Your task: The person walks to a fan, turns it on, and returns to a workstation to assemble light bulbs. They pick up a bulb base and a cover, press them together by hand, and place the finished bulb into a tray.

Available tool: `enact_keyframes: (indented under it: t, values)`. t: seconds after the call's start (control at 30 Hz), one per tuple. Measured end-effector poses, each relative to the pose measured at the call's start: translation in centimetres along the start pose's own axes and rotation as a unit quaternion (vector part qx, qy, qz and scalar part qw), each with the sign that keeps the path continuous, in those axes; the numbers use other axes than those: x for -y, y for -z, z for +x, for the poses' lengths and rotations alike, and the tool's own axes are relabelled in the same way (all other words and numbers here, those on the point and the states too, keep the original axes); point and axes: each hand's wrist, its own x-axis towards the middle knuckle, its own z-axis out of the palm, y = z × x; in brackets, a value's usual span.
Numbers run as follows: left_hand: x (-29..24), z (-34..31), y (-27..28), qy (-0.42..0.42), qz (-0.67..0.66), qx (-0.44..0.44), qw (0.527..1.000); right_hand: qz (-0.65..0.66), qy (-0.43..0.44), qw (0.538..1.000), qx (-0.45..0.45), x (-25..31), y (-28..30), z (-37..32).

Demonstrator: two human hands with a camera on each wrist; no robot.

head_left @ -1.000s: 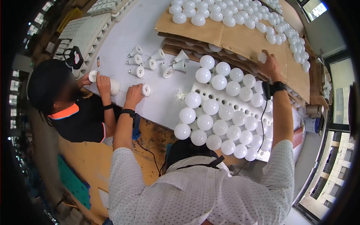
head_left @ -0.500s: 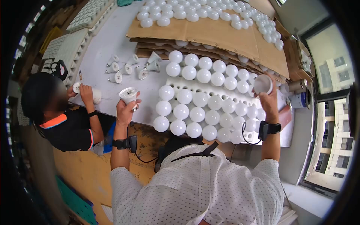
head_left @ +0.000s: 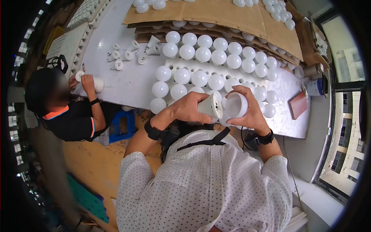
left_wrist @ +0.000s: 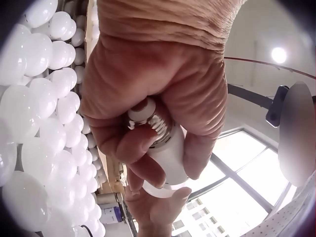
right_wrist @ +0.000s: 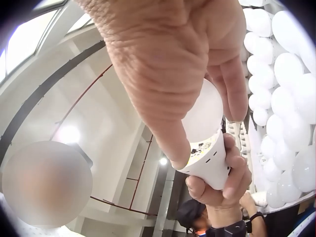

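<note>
In the head view my left hand (head_left: 189,108) grips a white cone-shaped bulb base (head_left: 210,106), its flat face with small parts turned to the right. My right hand (head_left: 249,110) holds a white dome cover (head_left: 236,105), hollow side toward the base. The left wrist view shows my left fingers curled round the metal screw end (left_wrist: 160,126). In the right wrist view the dome (right_wrist: 205,111) is at the base's rim (right_wrist: 210,160), tilted; whether it is seated cannot be told. Below both hands are rows of round white bulbs (head_left: 199,78) in a white foam tray (head_left: 228,72).
Several bulb bases (head_left: 127,55) lie on the table (head_left: 104,42) at the left. Behind the tray are stacked cardboard sheets (head_left: 216,14) bearing domes. Another person (head_left: 65,112) works at the left. A blue-white tub (head_left: 315,87) and a reddish-brown board (head_left: 298,105) lie right.
Both hands have come together over the near edge of the tray, the left bringing the base rightward and the right bringing the dome leftward. A second ago the right hand was reaching over the cardboard.
</note>
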Motion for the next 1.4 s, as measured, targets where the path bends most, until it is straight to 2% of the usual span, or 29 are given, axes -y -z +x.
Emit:
enact_keyframes:
  t: [0.07,0.17,0.4,0.67,0.77,0.9,1.0,1.1,1.17,1.2,1.27,1.4]
  values:
    - [0.2,0.1,-0.3,0.0,0.03,0.006,1.0,-0.044,-0.028,0.999,0.007,0.3,0.1,-0.1]
    - [0.4,0.3,-0.9,-0.02,0.057,-0.005,0.998,-0.017,-0.028,0.999,0.019,0.3,-0.2,-0.2]
    - [0.8,0.2,-1.5,0.001,0.054,-0.008,0.999,-0.007,-0.035,0.998,0.049,-0.3,-0.3,-0.5]
    - [0.0,0.0,-1.8,0.057,0.092,0.003,0.994,-0.112,-0.001,0.989,0.092,0.1,-0.8,-0.5]
    - [-0.1,0.2,-1.9,0.064,0.124,0.002,0.99,-0.156,-0.017,0.98,0.118,0.5,-1.2,-0.4]
    - [0.5,0.3,-2.0,0.056,0.126,0.004,0.99,-0.156,-0.006,0.98,0.125,0.2,-1.6,-0.5]
    - [0.5,0.4,-2.1,0.043,0.139,0.002,0.989,-0.148,-0.033,0.982,0.115,0.2,-2.0,-0.6]
    - [0.3,0.5,-2.3,0.056,0.14,0.001,0.989,-0.13,-0.008,0.987,0.092,-0.1,-2.6,-0.6]
    - [0.3,0.6,-2.5,0.074,0.078,0.017,0.994,-0.085,0.116,0.99,0.017,-0.2,-2.9,-0.5]
    - [0.3,0.8,-2.6,0.074,0.079,0.019,0.994,-0.085,0.115,0.99,0.015,-0.2,-3.0,-0.5]
    - [0.3,0.9,-3.0,-0.01,0.071,-0.004,0.997,-0.061,0.164,0.984,-0.028,-0.4,-3.2,-0.8]
    - [-1.6,1.1,-3.2,0.028,0.107,0.033,0.993,-0.05,0.196,0.978,-0.051,-0.7,-3.2,-1.6]
